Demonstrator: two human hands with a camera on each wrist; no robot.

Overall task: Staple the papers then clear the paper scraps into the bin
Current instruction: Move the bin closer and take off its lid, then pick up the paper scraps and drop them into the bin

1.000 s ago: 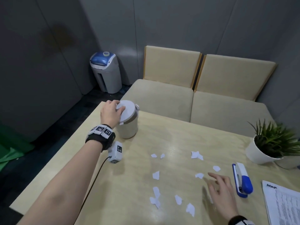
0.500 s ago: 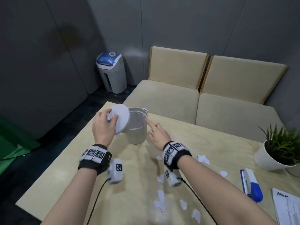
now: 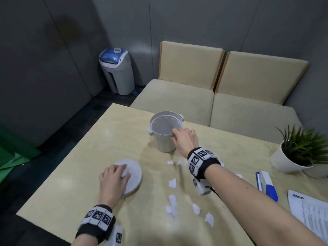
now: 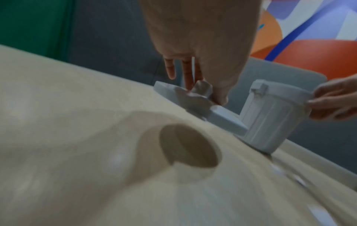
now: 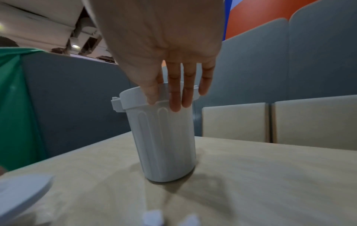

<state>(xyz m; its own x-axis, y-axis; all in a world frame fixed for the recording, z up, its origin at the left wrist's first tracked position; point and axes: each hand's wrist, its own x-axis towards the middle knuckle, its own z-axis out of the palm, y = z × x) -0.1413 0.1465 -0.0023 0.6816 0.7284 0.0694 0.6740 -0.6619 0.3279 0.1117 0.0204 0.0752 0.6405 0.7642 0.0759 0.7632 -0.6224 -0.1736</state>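
The small white bin [image 3: 163, 141] stands uncovered at the table's far middle. My right hand [image 3: 184, 139] grips its near rim; in the right wrist view the thumb lies at the rim and the fingers [image 5: 177, 99] down the bin [image 5: 164, 145] wall. Its round lid [image 3: 134, 176] lies on the table at the near left, and my left hand [image 3: 115, 176] pinches the knob on the lid [image 4: 222, 116]. Several white paper scraps [image 3: 172, 182] lie between my arms. The blue and white stapler [image 3: 268, 185] and the printed papers [image 3: 312, 215] lie at the right.
A potted plant [image 3: 298, 151] in a white pot stands at the table's right edge. Beige sofa seats [image 3: 177, 96] run behind the table [image 3: 74, 183]. A white and blue appliance [image 3: 117, 71] stands on the floor in the far corner.
My left hand has carried the lid off the bin and set it down on the table at the near left. My right hand has taken hold of the bin's rim.
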